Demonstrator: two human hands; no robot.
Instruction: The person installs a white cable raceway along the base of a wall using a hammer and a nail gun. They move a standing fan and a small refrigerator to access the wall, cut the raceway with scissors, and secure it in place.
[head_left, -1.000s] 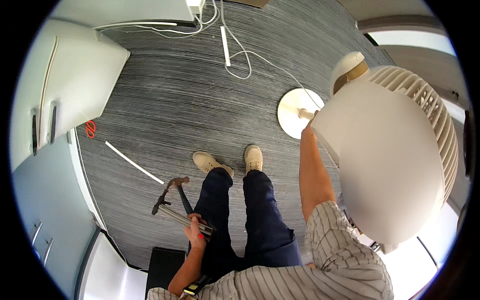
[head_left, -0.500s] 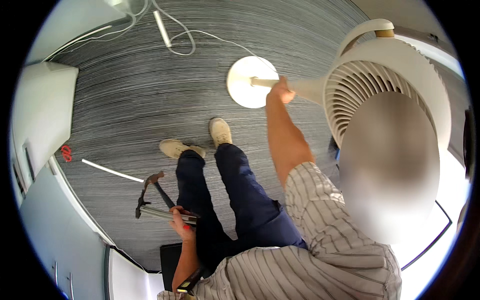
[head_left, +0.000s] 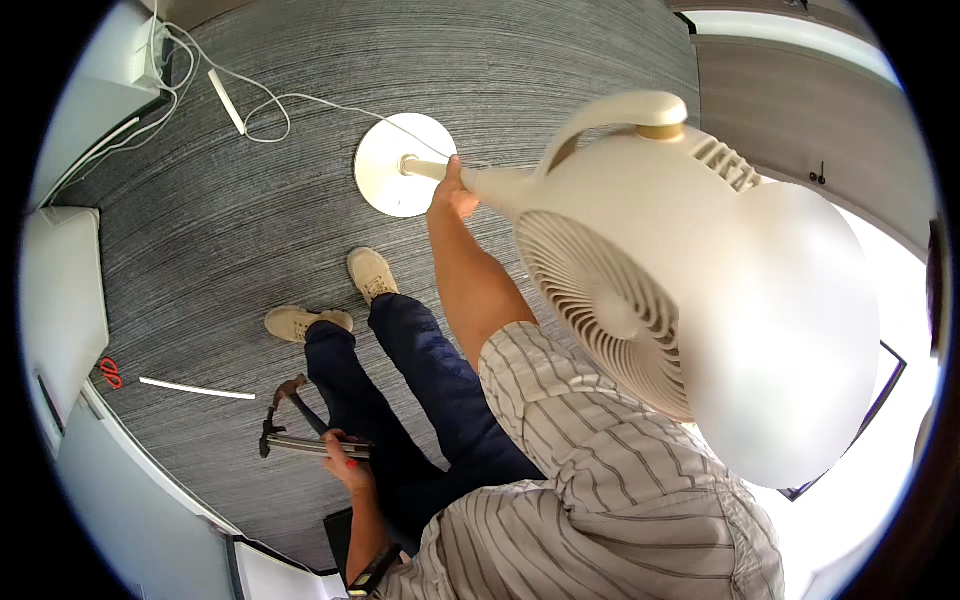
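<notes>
The left hand (head_left: 347, 464) at seven o'clock has its grip wrapped round a claw hammer (head_left: 312, 413) and a silver-shafted tool (head_left: 300, 446); the right (head_left: 454, 194), toward twelve, holds the cream pedestal fan (head_left: 620, 190), base (head_left: 382, 172) at eleven.

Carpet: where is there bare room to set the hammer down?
The widest bare patch lies between the white cabinet, the shoes, the round fan base and the looped cord. Another runs from the base toward the brown panel. Crowded: lower left, with scissors, white strip, hammer and left hand.
</notes>
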